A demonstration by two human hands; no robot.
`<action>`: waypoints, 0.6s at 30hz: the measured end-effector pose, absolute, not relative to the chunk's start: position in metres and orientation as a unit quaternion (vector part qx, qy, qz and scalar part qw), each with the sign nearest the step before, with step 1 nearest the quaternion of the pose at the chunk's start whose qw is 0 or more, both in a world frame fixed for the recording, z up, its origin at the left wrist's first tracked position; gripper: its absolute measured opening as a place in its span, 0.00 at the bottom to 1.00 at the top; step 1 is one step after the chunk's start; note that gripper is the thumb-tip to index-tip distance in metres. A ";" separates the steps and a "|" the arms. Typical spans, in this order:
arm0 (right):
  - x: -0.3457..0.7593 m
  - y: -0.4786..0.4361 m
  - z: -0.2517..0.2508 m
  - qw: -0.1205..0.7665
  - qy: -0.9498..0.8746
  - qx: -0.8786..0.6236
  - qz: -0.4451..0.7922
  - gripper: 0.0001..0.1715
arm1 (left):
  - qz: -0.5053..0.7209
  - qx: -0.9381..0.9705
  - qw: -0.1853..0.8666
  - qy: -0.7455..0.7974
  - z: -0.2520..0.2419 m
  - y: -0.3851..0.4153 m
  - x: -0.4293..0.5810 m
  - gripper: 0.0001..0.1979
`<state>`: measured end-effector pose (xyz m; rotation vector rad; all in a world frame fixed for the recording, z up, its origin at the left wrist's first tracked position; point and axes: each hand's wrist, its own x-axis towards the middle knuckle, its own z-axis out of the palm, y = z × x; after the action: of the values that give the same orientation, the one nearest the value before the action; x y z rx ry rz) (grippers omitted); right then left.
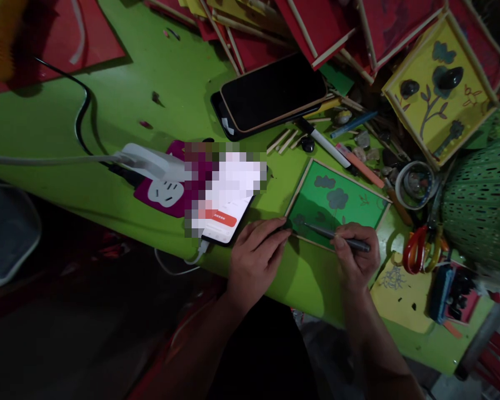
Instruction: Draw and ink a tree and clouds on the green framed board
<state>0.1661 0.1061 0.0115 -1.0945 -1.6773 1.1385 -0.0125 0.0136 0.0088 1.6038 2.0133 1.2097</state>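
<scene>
My right hand (357,253) grips a dark pen (354,243), its tip down on a green card (354,197) with a thin wooden-stick border. Dark cloud and flower shapes and small plant drawings mark the card. At the card's left corner is my left hand (258,258), its fingers drawn together around a small dark thing that I cannot make out in the shadow. Close beside that hand lies a lit phone (223,233) with a white cable plugged in.
A purple power strip (166,200) holds a white charger (148,164). Farther back lies a dark phone (275,91). Framed red cards (325,25) and a yellow card (454,105) are piled behind. At right are scissors (414,253), a tape roll (415,183) and a green basket (479,200).
</scene>
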 end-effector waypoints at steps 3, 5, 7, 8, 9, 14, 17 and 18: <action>0.167 0.106 0.012 0.395 -0.671 -0.437 0.451 0.06 | 0.421 0.557 0.151 0.700 0.009 0.013 -0.013 0.12; 0.167 0.106 0.012 0.384 -0.676 -0.441 0.448 0.06 | 0.418 0.555 0.153 0.703 0.010 0.013 -0.013 0.12; 0.167 0.106 0.012 0.385 -0.676 -0.443 0.445 0.05 | 0.416 0.556 0.155 0.703 0.010 0.013 -0.013 0.12; 0.166 0.106 0.012 0.390 -0.674 -0.443 0.444 0.05 | 0.417 0.557 0.155 0.702 0.010 0.014 -0.013 0.12; 0.166 0.106 0.012 0.394 -0.672 -0.441 0.446 0.06 | 0.418 0.558 0.154 0.701 0.010 0.014 -0.013 0.12; 0.166 0.106 0.013 0.389 -0.673 -0.436 0.453 0.07 | 0.418 0.561 0.146 0.699 0.010 0.014 -0.013 0.12; 0.167 0.106 0.013 0.390 -0.673 -0.439 0.450 0.07 | 0.417 0.561 0.149 0.700 0.010 0.014 -0.013 0.12; 0.167 0.106 0.012 0.393 -0.672 -0.440 0.448 0.07 | 0.416 0.561 0.150 0.700 0.011 0.014 -0.013 0.11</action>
<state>0.1668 0.1058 0.0125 -1.1156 -1.7049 1.1375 -0.0133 0.0143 0.0105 1.6112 2.0108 1.1957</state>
